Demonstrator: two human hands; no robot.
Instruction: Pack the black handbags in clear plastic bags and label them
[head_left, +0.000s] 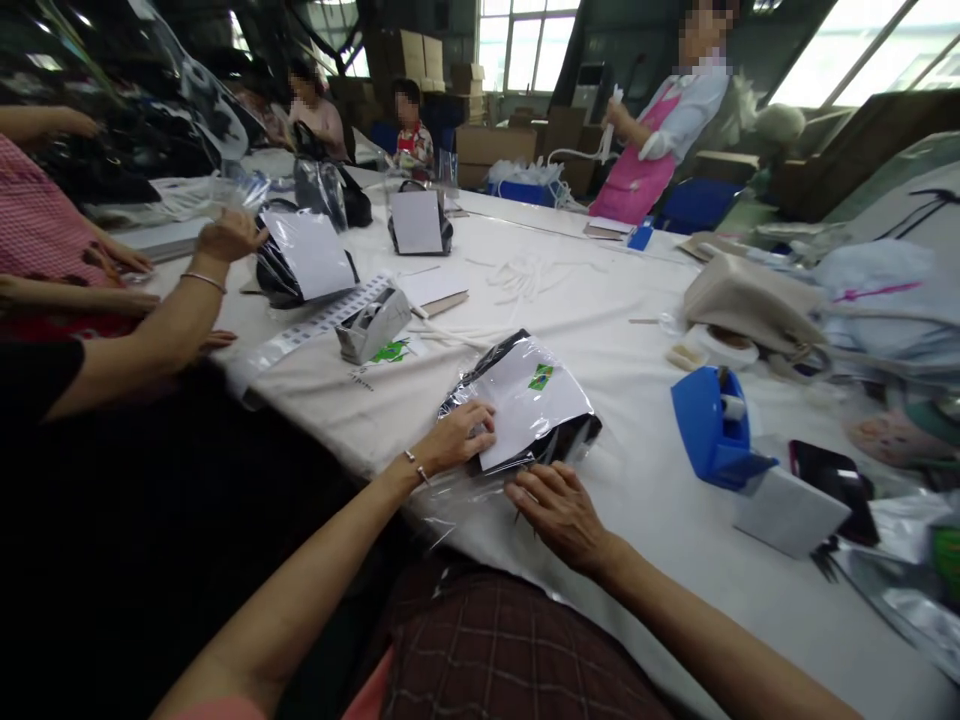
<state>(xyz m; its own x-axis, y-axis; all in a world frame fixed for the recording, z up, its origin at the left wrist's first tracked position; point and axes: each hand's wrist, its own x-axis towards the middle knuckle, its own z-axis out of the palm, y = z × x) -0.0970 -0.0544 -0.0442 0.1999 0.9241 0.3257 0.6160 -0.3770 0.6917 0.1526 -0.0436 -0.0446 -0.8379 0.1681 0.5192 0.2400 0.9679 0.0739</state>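
In front of me on the table lies a black handbag in clear plastic wrap. A white sheet covers its upper face and carries a green sticker with a yellow and blue middle. My left hand grips the package's left edge, its curled fingers pressing on the sheet and the plastic. At the near edge my right hand has its fingers bent together on the clear plastic; a thin dark thing shows under them, too small to name. Loose plastic spreads below the package, toward my lap.
A grey tape dispenser stands beside green stickers. To the right are a blue tape dispenser, a white box, a dark phone and a beige bag. A co-worker's hand touches another wrapped bag at left.
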